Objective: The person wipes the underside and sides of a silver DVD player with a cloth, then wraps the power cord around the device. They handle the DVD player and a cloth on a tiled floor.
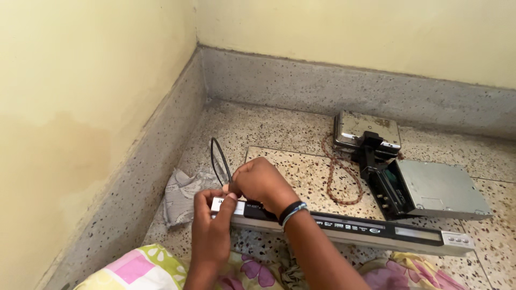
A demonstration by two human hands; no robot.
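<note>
Silver front panel [344, 228], gripped by both hands' fingers [215, 201], beside metal chassis [441, 188], cloth [180, 196], black cable [219, 158].

Corner walls [80, 107] left; metal boxes [430, 188] right.

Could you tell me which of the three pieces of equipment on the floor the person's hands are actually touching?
The long, slim silver front panel nearest the camera: both the left hand and right hand grip its left end. The grey metal box and the chrome appliance lie untouched beyond.

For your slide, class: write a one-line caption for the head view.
Both hands, left and right, grip the end of a long silver front panel on a speckled floor.
</note>
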